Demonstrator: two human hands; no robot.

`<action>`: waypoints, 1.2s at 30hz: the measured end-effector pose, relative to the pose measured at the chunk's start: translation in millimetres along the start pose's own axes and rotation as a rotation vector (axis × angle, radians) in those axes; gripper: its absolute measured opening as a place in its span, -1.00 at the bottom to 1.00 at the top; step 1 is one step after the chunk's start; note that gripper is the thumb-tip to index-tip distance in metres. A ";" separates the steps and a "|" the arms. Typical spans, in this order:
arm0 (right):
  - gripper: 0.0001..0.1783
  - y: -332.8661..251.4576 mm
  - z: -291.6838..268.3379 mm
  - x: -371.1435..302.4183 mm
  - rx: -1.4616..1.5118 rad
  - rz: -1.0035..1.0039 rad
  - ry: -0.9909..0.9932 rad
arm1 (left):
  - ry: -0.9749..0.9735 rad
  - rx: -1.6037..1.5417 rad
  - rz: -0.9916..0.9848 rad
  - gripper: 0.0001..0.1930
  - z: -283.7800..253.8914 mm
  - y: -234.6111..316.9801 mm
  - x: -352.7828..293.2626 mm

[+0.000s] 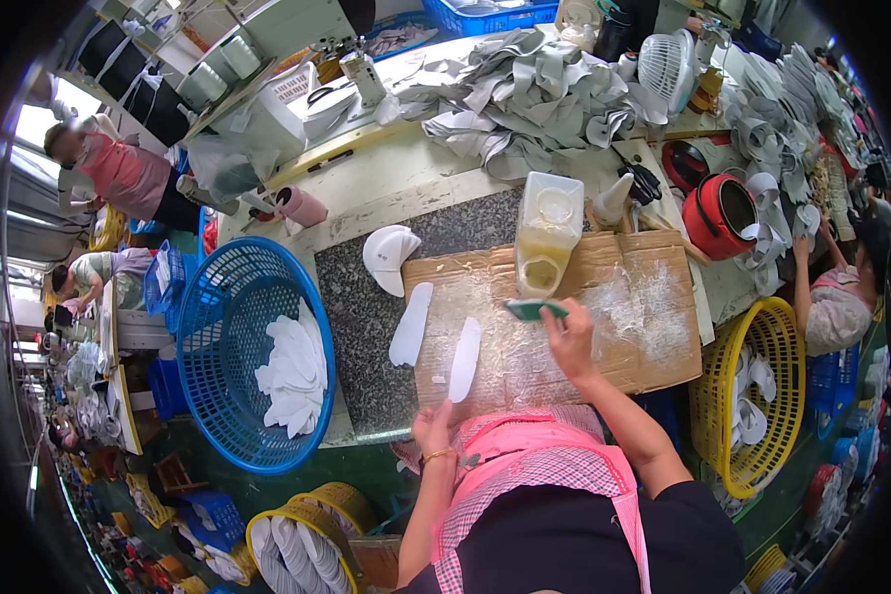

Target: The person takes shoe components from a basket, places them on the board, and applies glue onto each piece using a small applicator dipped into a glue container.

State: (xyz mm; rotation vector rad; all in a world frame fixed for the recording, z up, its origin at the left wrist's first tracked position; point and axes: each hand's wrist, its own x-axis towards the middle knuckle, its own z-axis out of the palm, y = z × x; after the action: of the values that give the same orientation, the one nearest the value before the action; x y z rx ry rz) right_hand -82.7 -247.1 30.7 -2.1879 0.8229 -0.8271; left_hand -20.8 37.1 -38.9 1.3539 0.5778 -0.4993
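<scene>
My left hand [433, 428] pinches the lower tip of a white insole-shaped piece [464, 358] over a cardboard sheet [604, 337]. A second such white piece [410, 325] lies to its left, across the cardboard's edge. My right hand [570, 342] is closed on a flat green brush [533, 310], its far end too small to make out clearly. Just beyond the brush, a cut-open translucent plastic jug [551, 213] lies on the cardboard with yellowish glue-like stuff inside. Curved white pieces [390, 255] are stacked on the speckled dark slab [366, 386].
A blue basket [193, 346] with white pieces stands left of the table; a yellow basket [794, 396] stands right. Grey cut pieces [525, 94] are heaped at the back. Scissors [639, 178], a red pot [708, 223], a fan [666, 71] and a pink thread cone [302, 206] sit around.
</scene>
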 end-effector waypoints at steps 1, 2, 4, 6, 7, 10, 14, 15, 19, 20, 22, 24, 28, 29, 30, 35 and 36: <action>-0.92 -7.5 8.4 -17.4 0.106 -0.111 -0.081 | -0.009 0.075 -0.046 -0.60 0.4 5.9 -3.2; -0.91 -14.7 18.7 -33.7 0.215 -0.222 -0.160 | 0.002 0.077 -0.046 -0.60 1.8 6.1 -2.6; -0.86 -24.4 29.4 -52.2 0.242 -0.413 -0.573 | -0.023 0.102 -0.046 -0.62 -0.2 -0.5 0.9; -0.81 -15.1 41.9 -38.9 0.231 -0.469 -0.558 | -0.033 0.098 -0.018 -0.61 -4.5 -5.9 1.9; -0.80 -7.2 47.6 -22.7 0.080 -0.430 -0.418 | -0.025 0.099 -0.034 -0.61 -0.6 -2.5 -0.6; -0.80 -7.9 46.7 -14.4 -0.064 -0.397 -0.280 | -0.005 0.121 -0.058 -0.60 3.1 3.9 -3.3; -0.81 -19.9 40.0 -48.4 0.180 -0.607 -0.560 | -0.021 0.112 -0.129 -0.60 0.3 3.4 1.4; -0.81 -18.0 45.9 -45.2 0.100 -0.605 -0.524 | -0.003 0.102 -0.180 -0.60 -1.9 3.1 -0.2; -0.79 -4.2 59.5 5.2 -0.109 -0.520 -0.326 | -0.007 0.086 -0.010 -0.58 3.5 25.0 -17.5; -0.78 -3.0 55.7 14.8 -0.176 -0.472 -0.246 | -0.011 0.057 0.072 -0.55 4.9 39.4 -25.1; -0.76 1.1 39.1 27.3 -0.102 -0.379 -0.120 | 0.031 0.009 0.251 -0.51 13.4 87.0 -41.4; -0.74 2.6 10.1 32.3 -0.074 -0.290 0.027 | 0.078 -0.036 0.590 -0.50 -8.4 126.4 -41.0; -0.75 16.3 -24.1 43.3 -0.143 -0.233 0.104 | 0.459 0.143 0.972 -0.52 -47.9 183.3 -24.5; -0.76 18.0 -26.8 46.0 -0.219 -0.274 0.082 | 0.620 0.354 1.074 -0.50 -50.9 192.3 -19.9; -0.76 22.2 -23.5 46.2 -0.219 -0.272 0.086 | 0.773 0.568 1.169 -0.49 -48.6 198.1 -13.2; -0.82 17.6 -16.4 39.5 0.033 -0.122 -0.046 | 0.335 1.057 1.384 -0.63 -5.2 153.2 11.5; -0.85 11.9 -17.6 38.9 0.165 -0.010 -0.002 | 0.053 1.052 1.287 -0.64 -7.0 130.8 27.9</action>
State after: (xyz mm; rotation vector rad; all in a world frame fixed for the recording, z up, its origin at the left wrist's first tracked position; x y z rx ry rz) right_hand -75.8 -288.5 44.8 -2.0486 0.7169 -0.8657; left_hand 83.4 63.9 40.8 2.3661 -0.6897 0.3908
